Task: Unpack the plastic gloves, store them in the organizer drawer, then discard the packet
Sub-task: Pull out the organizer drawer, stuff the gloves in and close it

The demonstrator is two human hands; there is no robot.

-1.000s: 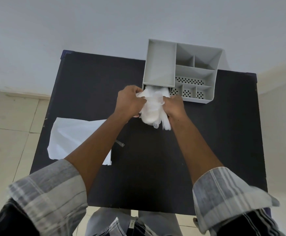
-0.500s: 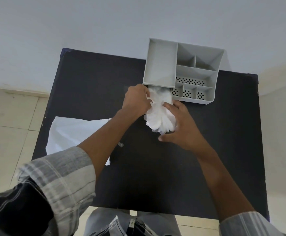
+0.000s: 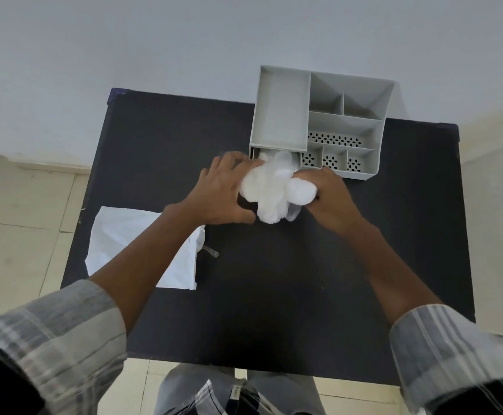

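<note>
Since the previous frame the right hand [image 3: 329, 199] has shifted from under the plastic gloves [image 3: 269, 190] to their right side, fingers curled around the bunch. The left hand [image 3: 224, 190] cups the opposite side, fingers spread, pressing the bunch at the open organizer drawer [image 3: 295, 158]. The empty packet [image 3: 118, 235] lies flat at the table's [image 3: 274, 295] left edge.

Wad of white plastic gloves [image 3: 269, 190] plugs the grey plastic organizer's [image 3: 319, 121] drawer mouth at twelve o'clock; flat white packet [image 3: 130, 235] lies at nine; black tabletop [image 3: 274, 280] open toward six.
</note>
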